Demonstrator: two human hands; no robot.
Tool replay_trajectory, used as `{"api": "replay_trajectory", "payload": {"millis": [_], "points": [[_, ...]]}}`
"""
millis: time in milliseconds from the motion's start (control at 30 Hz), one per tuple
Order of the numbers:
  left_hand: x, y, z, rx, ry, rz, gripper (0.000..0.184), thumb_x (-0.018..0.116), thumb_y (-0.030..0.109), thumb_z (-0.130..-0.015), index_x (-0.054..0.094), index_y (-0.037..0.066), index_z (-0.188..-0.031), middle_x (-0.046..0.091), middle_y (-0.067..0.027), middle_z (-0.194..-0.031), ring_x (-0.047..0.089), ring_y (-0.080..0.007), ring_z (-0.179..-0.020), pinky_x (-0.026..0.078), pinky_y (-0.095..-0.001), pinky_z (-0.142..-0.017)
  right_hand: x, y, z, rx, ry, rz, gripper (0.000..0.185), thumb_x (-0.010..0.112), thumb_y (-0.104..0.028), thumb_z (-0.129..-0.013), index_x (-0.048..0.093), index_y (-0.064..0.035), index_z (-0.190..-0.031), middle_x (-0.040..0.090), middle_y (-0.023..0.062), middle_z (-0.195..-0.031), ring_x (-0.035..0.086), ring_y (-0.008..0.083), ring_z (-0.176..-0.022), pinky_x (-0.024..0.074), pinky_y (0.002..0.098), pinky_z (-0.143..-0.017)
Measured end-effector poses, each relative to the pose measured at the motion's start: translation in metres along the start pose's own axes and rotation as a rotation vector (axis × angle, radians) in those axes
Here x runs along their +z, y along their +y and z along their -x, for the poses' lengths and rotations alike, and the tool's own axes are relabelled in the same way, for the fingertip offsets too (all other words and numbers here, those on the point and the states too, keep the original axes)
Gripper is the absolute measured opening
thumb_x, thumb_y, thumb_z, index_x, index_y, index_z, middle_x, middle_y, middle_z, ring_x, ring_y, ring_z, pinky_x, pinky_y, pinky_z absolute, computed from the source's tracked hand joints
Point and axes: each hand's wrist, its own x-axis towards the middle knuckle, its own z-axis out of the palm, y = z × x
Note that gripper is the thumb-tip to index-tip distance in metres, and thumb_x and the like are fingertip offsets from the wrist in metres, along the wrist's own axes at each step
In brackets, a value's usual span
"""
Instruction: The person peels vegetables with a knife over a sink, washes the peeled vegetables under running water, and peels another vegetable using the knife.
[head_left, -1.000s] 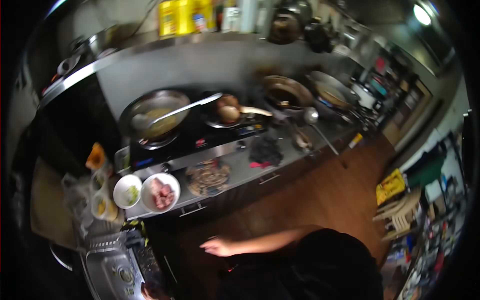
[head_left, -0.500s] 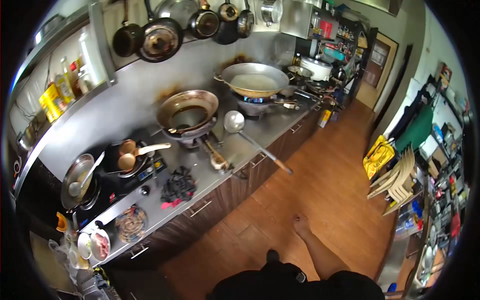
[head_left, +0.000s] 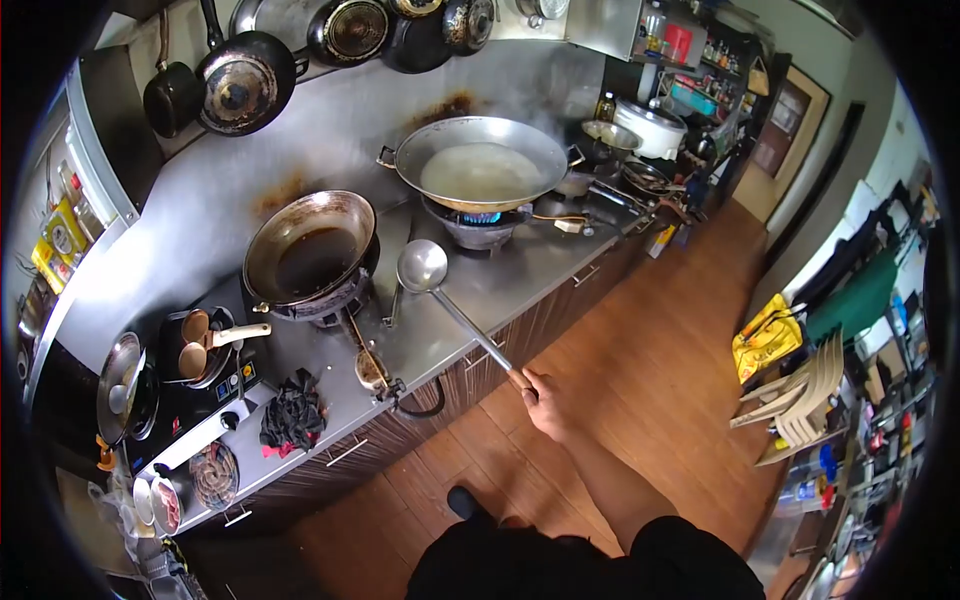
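Fingers (head_left: 537, 384) of your right hand (head_left: 548, 410) are wrapped round the handle end of the ladle (head_left: 422, 265), its scoop nearer you than the large wok (head_left: 551, 166). That wok holds cloudy liquid (head_left: 480, 172); left of it, a browned wok (head_left: 262, 258) holds dark liquid (head_left: 318, 262); farther left, a bowl (head_left: 161, 483) holds pinkish meat (head_left: 169, 507).
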Motion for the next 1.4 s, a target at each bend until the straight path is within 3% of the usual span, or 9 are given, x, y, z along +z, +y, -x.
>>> {"api": "replay_trajectory", "payload": {"millis": [200,267,333,367,433,467,600,867,1400], "points": [[0.025,0.02,-0.048,-0.028,-0.015,0.153,0.037,0.076,0.025,-0.097,0.072,0.003,-0.126,0.075,-0.0127,-0.119,0.067,-0.0291,-0.111,0.054,-0.0394,-0.098,-0.004,0.026,-0.05,-0.092,-0.125,-0.039,0.052,0.073,-0.019,-0.1,0.058,-0.0052,-0.148,0.07,0.0189,-0.112,0.069,0.0303,-0.097,0.0566,0.0409,-0.086],[0.034,0.027,-0.054,-0.045,-0.005,0.207,0.036,0.076,0.025,-0.098,0.072,0.002,-0.126,0.075,-0.0124,-0.118,0.067,-0.0283,-0.11,0.055,-0.0389,-0.097,-0.005,0.048,-0.075,0.3,-0.119,-0.424,0.049,0.075,-0.027,-0.102,0.063,-0.0056,-0.144,0.073,0.0127,-0.111,0.07,0.0226,-0.097,0.0563,0.0377,-0.087],[0.044,0.03,-0.047,-0.074,0.008,0.25,0.036,0.076,0.025,-0.098,0.072,0.002,-0.126,0.075,-0.012,-0.117,0.067,-0.0275,-0.109,0.055,-0.0384,-0.096,-0.002,0.125,-0.118,0.153,0.136,-0.225,0.053,0.074,-0.036,-0.102,0.063,-0.0056,-0.144,0.074,0.0065,-0.111,0.068,0.0164,-0.099,0.0557,0.0348,-0.09],[0.051,0.03,-0.04,-0.097,0.016,0.272,0.036,0.076,0.024,-0.098,0.072,0.002,-0.125,0.075,-0.0118,-0.116,0.068,-0.0271,-0.108,0.055,-0.0382,-0.095,-0.01,0.155,-0.146,0.353,0.138,-0.279,0.047,0.074,-0.036,-0.103,0.065,-0.0046,-0.136,0.074,0.0063,-0.11,0.068,0.0178,-0.099,0.0555,0.0344,-0.091],[0.07,0.024,-0.023,-0.163,0.035,0.309,0.036,0.076,0.024,-0.098,0.072,0.001,-0.125,0.075,-0.0114,-0.115,0.068,-0.0264,-0.107,0.055,-0.0377,-0.094,-0.037,0.168,-0.205,0.53,0.245,-0.613,0.035,0.074,-0.032,-0.103,0.066,-0.0071,-0.126,0.068,-0.0004,-0.099,0.061,0.0107,-0.079,0.052,0.0279,-0.07],[0.082,0.02,-0.011,-0.203,0.042,0.325,0.036,0.076,0.024,-0.098,0.072,0.001,-0.125,0.075,-0.0112,-0.115,0.068,-0.026,-0.106,0.055,-0.0375,-0.094,-0.046,0.166,-0.233,0.614,0.301,-0.74,0.03,0.067,-0.03,-0.108,0.062,-0.0162,-0.134,0.056,-0.0066,-0.091,0.051,0.0039,-0.064,0.0367,0.0218,-0.053],[0.142,0.014,0.052,-0.39,0.056,0.376,0.035,0.076,0.023,-0.098,0.071,0.0,-0.124,0.076,-0.0105,-0.113,0.068,-0.0244,-0.103,0.056,-0.0365,-0.092,-0.076,0.184,-0.327,0.764,0.35,-0.819,0.028,0.064,-0.037,-0.108,0.058,-0.0104,-0.111,0.052,0.0009,-0.089,0.056,0.0121,-0.066,0.0455,0.0275,-0.054],[0.28,0.027,0.206,-0.648,0.08,0.579,0.034,0.076,0.022,-0.098,0.071,-0.001,-0.123,0.076,-0.0089,-0.109,0.069,-0.0214,-0.098,0.057,-0.0346,-0.087,-0.079,0.262,-0.413,0.954,0.358,-0.864,0.06,0.07,-0.052,-0.102,0.058,-0.0048,-0.137,0.064,0.0122,-0.124,0.07,0.0252,-0.088,0.0635,0.0446,-0.075],[0.389,0.028,0.35,-0.69,0.254,0.851,0.032,0.076,0.02,-0.099,0.07,-0.004,-0.12,0.077,-0.0059,-0.102,0.07,-0.0152,-0.088,0.058,-0.0308,-0.079,-0.097,0.256,-0.41,0.86,0.158,-0.819,0.058,0.054,-0.05,-0.111,0.055,0.0026,-0.135,0.068,0.0168,-0.122,0.071,0.0259,-0.08,0.0619,0.0366,-0.063]]}}
